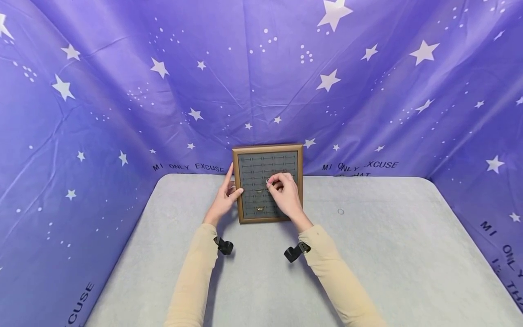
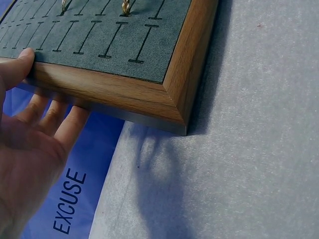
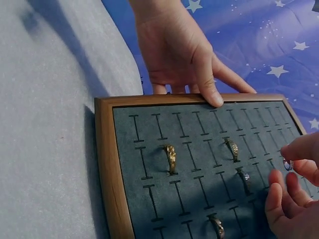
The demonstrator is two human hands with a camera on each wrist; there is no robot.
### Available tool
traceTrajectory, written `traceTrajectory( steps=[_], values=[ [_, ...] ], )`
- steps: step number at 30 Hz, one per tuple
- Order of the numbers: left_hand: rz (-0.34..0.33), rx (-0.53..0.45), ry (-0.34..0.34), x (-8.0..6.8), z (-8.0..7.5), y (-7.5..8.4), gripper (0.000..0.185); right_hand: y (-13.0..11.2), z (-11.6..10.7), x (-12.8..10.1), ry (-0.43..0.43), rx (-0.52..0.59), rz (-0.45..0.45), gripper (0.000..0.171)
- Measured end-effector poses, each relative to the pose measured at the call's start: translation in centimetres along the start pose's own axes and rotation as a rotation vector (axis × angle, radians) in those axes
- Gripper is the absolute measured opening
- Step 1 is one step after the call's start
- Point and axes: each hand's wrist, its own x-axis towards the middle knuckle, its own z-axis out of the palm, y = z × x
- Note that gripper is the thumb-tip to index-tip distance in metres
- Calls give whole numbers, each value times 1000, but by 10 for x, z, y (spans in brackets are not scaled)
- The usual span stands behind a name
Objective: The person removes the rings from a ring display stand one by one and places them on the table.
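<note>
Grips the ring board (image 1: 267, 148) at its left edge with the left hand (image 1: 222, 200); pinches a silvery ring (image 3: 287, 165) in the right hand (image 1: 286, 194) at the board's slotted face. Has a gold ring (image 3: 171, 159) seated low in the board.

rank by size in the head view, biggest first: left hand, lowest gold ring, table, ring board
1. Table
2. Ring board
3. Left hand
4. Lowest gold ring
</note>
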Motion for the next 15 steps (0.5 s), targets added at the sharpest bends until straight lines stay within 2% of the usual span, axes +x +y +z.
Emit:
traceTrajectory(
  steps=[7, 9, 15],
  values=[
    [-9, -26, 1, 2, 0, -3, 82, -4, -6, -5, -1, 66, -32, 5],
    [-20, -25, -1, 1, 1, 2, 82, -4, -9, -6, -4, 90, -31, 5],
    [-27, -28, 1, 0, 0, 2, 82, -4, -18, -6, 4, 150, -17, 8]
  ],
)
